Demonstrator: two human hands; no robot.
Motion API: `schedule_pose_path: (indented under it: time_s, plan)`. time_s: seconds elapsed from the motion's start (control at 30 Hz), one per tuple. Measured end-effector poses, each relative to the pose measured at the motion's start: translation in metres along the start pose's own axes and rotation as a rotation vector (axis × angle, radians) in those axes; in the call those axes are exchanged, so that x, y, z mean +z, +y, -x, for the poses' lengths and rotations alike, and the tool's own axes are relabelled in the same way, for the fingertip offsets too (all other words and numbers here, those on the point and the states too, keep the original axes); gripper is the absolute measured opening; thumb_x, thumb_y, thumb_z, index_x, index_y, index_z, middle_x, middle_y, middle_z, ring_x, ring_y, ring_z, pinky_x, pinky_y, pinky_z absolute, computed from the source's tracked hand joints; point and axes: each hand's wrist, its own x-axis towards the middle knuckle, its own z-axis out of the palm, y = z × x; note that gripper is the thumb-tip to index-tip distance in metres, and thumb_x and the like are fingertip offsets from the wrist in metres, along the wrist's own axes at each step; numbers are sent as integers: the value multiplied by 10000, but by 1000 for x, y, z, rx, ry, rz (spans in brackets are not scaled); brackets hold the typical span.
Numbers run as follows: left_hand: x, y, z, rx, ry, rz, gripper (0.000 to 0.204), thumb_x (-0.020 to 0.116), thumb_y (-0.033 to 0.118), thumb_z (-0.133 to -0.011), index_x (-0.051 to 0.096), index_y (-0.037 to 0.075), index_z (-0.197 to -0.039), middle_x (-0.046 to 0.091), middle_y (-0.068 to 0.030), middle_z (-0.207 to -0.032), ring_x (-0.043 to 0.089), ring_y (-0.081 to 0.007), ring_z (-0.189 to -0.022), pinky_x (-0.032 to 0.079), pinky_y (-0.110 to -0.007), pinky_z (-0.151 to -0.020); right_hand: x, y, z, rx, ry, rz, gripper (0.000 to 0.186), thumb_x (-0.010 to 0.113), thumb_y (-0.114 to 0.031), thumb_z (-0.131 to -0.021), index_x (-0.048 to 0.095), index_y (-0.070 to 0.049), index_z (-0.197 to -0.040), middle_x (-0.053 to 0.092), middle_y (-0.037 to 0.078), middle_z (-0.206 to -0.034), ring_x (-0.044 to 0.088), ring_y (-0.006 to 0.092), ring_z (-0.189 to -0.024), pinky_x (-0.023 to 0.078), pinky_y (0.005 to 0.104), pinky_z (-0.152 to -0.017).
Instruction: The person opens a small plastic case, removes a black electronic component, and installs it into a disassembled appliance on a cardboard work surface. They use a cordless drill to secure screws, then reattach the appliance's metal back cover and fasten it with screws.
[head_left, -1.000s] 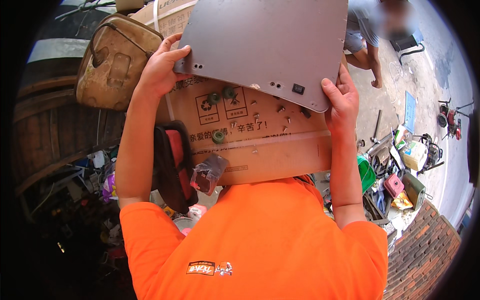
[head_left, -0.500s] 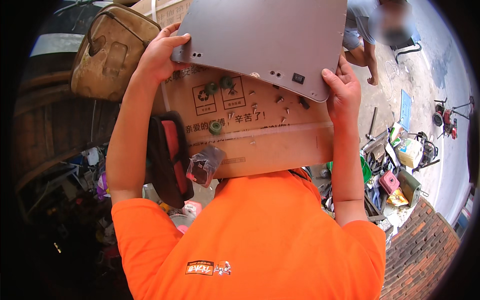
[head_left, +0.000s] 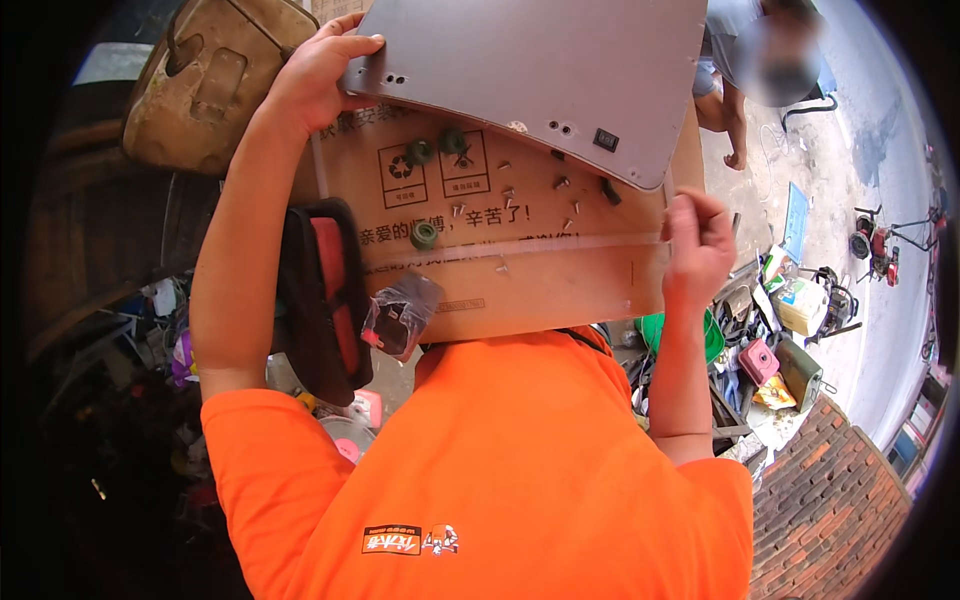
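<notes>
A flat grey metal panel [head_left: 540,70] with small holes and a black rocker switch [head_left: 605,139] tilts over the far part of a cardboard box [head_left: 590,290]. My left hand [head_left: 320,75] grips its left edge, thumb on top. Off the panel's near right corner, my right hand [head_left: 697,240] is raised with its fingers curled together; whether anything small is between them I cannot make out. Several loose screws [head_left: 509,196] lie on the cardboard below the panel. Around them sit green ring-shaped parts [head_left: 425,235] and a clear plastic bag [head_left: 404,310] with dark parts inside.
A black and red soft case [head_left: 330,295] rests at the box's left side. Beyond it stands a dirty tan container [head_left: 215,85]. At right are a green basin [head_left: 690,335], a pink box [head_left: 759,362] and scattered tools. Another person [head_left: 735,90] crouches at the far right.
My right hand has let go of the panel's right corner and moved down toward me, its fingers curling. My left hand still grips the panel, which stays nearly in place.
</notes>
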Motion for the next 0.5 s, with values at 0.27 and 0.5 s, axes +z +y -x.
schedule_pose_path:
  time_s: [0.27, 0.5]
  plan:
    - [4, 0, -1, 4, 10, -13, 539, 615, 198, -952, 414, 182, -1452, 596, -13, -1226, 598, -161, -1031, 498, -492, -831, 37, -5, 26, -462, -348, 578, 118, 760, -72, -802, 725, -82, -914, 656, 91, -830, 647, 254, -672, 518, 336, -583]
    - [4, 1, 1, -8, 35, -14, 527, 613, 215, -961, 416, 198, -1450, 613, 7, -1191, 608, -144, -1008, 497, -481, -821, 45, 1, 26, -527, -366, 722, 89, 738, -104, -809, 693, -91, -885, 636, 74, -809, 647, 272, -684, 522, 367, -579]
